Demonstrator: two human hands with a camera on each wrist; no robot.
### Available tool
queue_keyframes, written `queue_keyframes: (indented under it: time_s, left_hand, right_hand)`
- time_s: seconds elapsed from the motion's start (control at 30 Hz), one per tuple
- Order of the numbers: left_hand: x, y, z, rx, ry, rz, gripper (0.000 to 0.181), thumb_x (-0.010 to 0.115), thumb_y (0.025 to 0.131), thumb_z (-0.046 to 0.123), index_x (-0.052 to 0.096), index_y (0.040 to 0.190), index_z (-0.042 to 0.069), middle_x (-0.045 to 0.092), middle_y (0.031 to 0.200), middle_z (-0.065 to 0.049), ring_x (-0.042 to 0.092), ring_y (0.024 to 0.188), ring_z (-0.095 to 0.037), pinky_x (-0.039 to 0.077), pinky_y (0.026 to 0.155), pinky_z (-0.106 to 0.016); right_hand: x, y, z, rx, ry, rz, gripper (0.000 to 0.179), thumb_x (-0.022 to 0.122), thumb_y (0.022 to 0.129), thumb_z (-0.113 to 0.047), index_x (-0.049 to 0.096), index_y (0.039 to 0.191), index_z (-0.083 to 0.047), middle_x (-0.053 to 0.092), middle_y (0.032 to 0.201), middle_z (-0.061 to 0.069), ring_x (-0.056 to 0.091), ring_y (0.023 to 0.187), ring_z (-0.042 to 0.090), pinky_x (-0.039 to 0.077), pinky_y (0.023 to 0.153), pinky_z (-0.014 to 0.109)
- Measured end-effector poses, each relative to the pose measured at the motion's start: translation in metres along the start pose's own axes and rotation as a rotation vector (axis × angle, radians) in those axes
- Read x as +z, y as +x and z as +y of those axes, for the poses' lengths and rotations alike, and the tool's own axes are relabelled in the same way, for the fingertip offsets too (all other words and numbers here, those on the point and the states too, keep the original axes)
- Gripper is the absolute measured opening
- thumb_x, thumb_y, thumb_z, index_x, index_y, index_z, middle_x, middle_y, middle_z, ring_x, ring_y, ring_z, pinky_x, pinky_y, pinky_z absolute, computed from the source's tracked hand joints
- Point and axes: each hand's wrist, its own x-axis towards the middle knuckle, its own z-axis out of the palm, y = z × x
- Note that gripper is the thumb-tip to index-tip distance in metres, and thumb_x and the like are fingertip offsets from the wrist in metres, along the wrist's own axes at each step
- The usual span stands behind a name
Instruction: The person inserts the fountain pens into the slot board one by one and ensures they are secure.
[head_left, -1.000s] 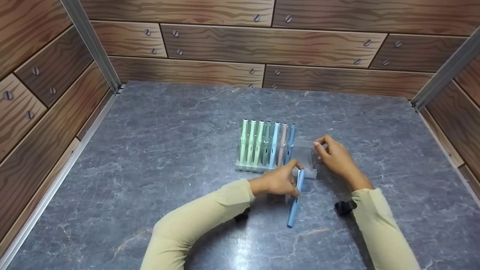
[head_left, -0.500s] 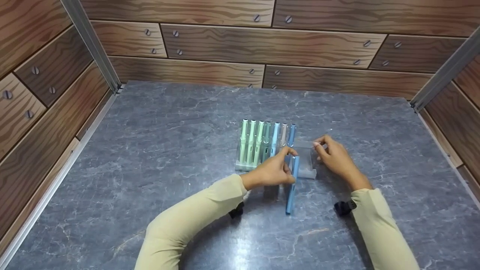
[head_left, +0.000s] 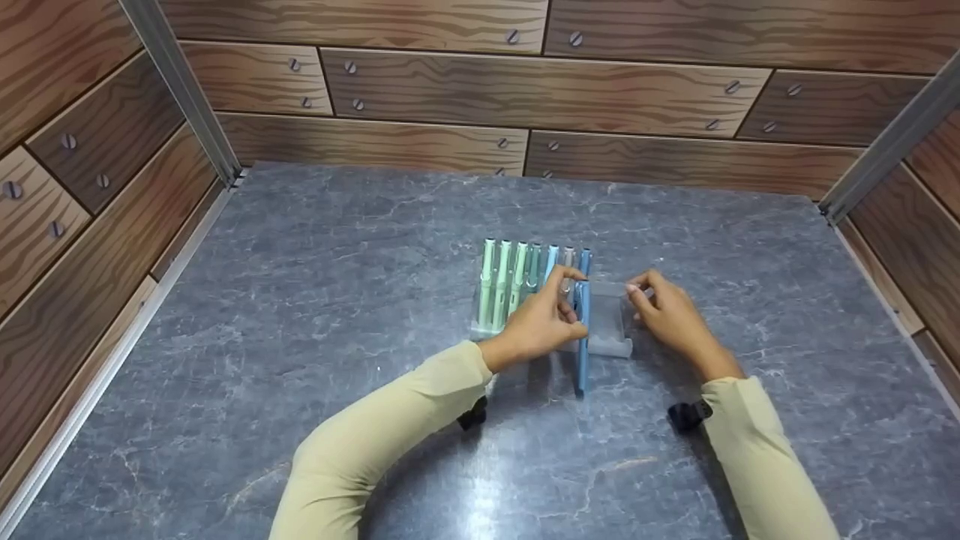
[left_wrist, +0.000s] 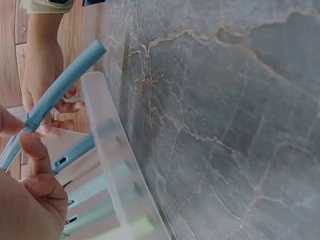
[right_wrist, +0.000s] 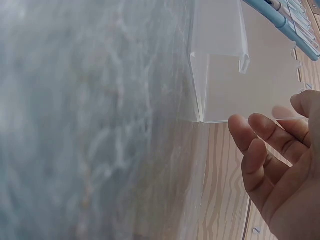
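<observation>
In the head view, my left hand (head_left: 534,321) pinches a blue pen (head_left: 583,360) between thumb and fingers. The pen slants over the right part of a clear plastic pen stand (head_left: 609,330), its lower end hanging past the stand's front lip. Several pens stand in a row to its left: light green pens (head_left: 486,289), a dark green one, a light blue one, a greyish pink one and another blue one. My right hand (head_left: 673,319) holds the stand's right edge; the right wrist view shows the thumb on one side of the clear panel (right_wrist: 260,95) and a finger behind it.
The stand sits on a grey marbled tabletop (head_left: 360,262). Wood-patterned walls (head_left: 480,82) close off the back and sides, with grey metal posts (head_left: 191,97) at the corners. Black wrist cameras hang at both cuffs.
My left hand has moved the blue pen away from me and slightly left, up over the stand beside the last pen in the row. The right hand has stayed at the stand's edge.
</observation>
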Motion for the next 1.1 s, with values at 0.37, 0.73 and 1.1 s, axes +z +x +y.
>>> queue_keyframes:
  time_s: [0.37,0.73,1.1]
  left_hand:
    - [-0.002,0.005,0.007,0.019,-0.006,0.136,0.067,0.069,0.077,0.008,0.038,0.131,0.031,0.06,0.08,0.006,0.053,0.059,-0.007,0.042,0.048,-0.022]
    - [-0.006,0.01,0.013,0.056,0.101,0.188,0.067,0.07,0.078,0.013,0.037,0.133,0.031,0.06,0.081,0.009,0.052,0.059,-0.006,0.037,0.046,-0.021]
    - [-0.002,0.016,0.014,0.113,0.195,0.25,0.065,0.069,0.078,0.015,0.038,0.133,0.031,0.059,0.08,0.011,0.045,0.053,-0.003,0.032,0.043,-0.02]
  right_hand:
    - [0.0,0.0,0.0,0.002,-0.022,-0.006,0.027,0.047,0.102,-0.026,0.057,0.109,-0.002,0.065,0.095,0.017,0.065,0.07,0.019,0.046,0.062,0.027]
    - [-0.001,0.0,0.0,0.016,-0.019,-0.013,0.028,0.047,0.102,-0.027,0.057,0.11,-0.003,0.066,0.096,0.017,0.065,0.071,0.02,0.046,0.064,0.029]
    - [-0.001,0.0,-0.001,0.016,-0.024,-0.018,0.027,0.046,0.102,-0.027,0.057,0.11,-0.003,0.065,0.094,0.017,0.061,0.067,0.013,0.046,0.062,0.029]
